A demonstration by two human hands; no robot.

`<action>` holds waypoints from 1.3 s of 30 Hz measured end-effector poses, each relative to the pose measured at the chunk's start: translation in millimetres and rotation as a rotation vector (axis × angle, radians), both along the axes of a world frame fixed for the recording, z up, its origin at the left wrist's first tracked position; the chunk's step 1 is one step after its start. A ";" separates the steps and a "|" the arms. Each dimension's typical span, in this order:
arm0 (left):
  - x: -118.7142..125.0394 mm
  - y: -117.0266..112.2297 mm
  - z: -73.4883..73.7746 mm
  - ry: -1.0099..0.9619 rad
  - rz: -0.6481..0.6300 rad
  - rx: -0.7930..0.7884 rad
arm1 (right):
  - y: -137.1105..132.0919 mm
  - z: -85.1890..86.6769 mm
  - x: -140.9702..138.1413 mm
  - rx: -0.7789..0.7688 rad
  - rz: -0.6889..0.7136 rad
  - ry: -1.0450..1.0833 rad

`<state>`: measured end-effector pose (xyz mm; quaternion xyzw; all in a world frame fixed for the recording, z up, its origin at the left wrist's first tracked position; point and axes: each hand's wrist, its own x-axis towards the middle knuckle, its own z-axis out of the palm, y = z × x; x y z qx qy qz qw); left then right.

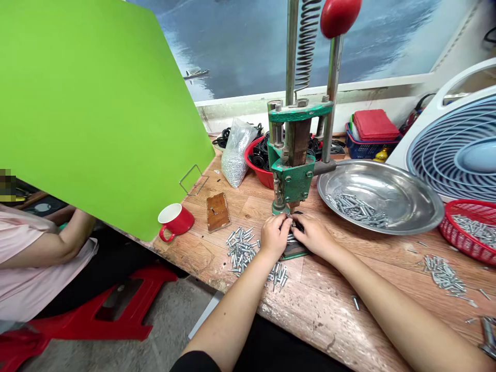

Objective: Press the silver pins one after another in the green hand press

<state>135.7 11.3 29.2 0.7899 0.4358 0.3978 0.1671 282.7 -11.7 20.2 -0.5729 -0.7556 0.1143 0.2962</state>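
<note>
A green hand press (pixel 292 181) with a red ball knob (pixel 340 16) on its lever and a coil spring above stands on the wooden table (pixel 321 320). Under its ram, my left hand (pixel 274 236) and my right hand (pixel 313 235) meet from either side. The fingers of both are closed in a pinch; whatever small part they hold is hidden between the fingertips. Beside and below my left hand lies a pile of small silvery bolt-like metal parts (pixel 241 250). More such parts show between the hands at the press base.
Right of the press sit a steel bowl (pixel 424 212) with metal pins, a red basket (pixel 467 248) and a fan (pixel 465 150). A loose pin pile (pixel 444 274) lies nearer. Leftward are a red mug (pixel 180 219), a wooden block (pixel 218 212), a plastic bag (pixel 235 155) and a green panel (pixel 96 103), beyond which a person sits.
</note>
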 end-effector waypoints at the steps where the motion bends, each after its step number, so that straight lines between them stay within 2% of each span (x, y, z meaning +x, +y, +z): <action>1: -0.1 0.0 -0.6 0.014 0.009 0.023 | 0.3 0.0 0.2 -0.001 0.000 -0.001; 10: 3.6 -0.1 0.4 0.105 0.028 0.150 | 2.5 7.6 0.3 0.016 0.040 -0.039; 17: 3.3 0.3 -0.5 0.067 0.021 0.109 | 2.9 7.2 3.7 0.019 0.079 -0.043; 23: 2.5 1.7 -2.2 0.040 0.003 0.101 | 3.9 0.6 0.1 0.036 0.045 -0.023; 26: 2.1 1.2 -1.8 0.039 0.010 0.094 | -2.1 8.2 5.9 0.055 0.076 -0.025; 28: 1.6 0.6 -1.9 0.032 0.017 0.080 | -11.2 26.6 16.3 0.136 0.028 0.031; 29: 1.3 0.4 -2.1 0.025 0.015 0.072 | -16.2 40.9 22.8 0.216 -0.052 0.094; 31: 0.9 0.1 -3.1 0.006 0.002 0.058 | -22.6 79.5 35.8 0.438 -0.261 0.286; 32: 0.8 0.1 -3.8 -0.003 -0.004 0.055 | -22.2 103.1 41.1 0.553 -0.337 0.388; 33: 0.7 0.1 -4.6 -0.010 -0.007 0.057 | -18.5 128.6 44.8 0.656 -0.357 0.479; 35: 0.4 0.2 -5.8 -0.016 -0.002 0.066 | -0.8 182.6 47.4 0.767 -0.247 0.590; 36: 0.3 0.3 -6.2 -0.012 0.002 0.071 | 12.1 209.4 46.4 0.768 -0.175 0.614; 39: 0.2 0.3 -5.7 0.014 0.004 0.083 | 52.9 279.8 38.3 0.503 -0.022 0.632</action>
